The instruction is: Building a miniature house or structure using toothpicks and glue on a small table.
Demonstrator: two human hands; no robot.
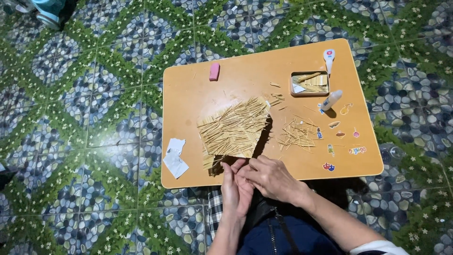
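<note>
A panel covered with glued thin wooden sticks (234,127) stands tilted on a low orange table (198,89). My left hand (234,188) and my right hand (270,178) meet at the table's near edge, just under the panel's lower edge. The right fingers press into the left palm; whether they pinch a stick there is hidden. A loose pile of thin sticks (298,133) lies right of the panel.
A pink eraser (214,72) lies at the back of the table. A small tin with sticks (310,83), two white glue bottles (331,100), crumpled white paper (175,157) and several stickers (356,150) are on it. Patterned tile floor surrounds it.
</note>
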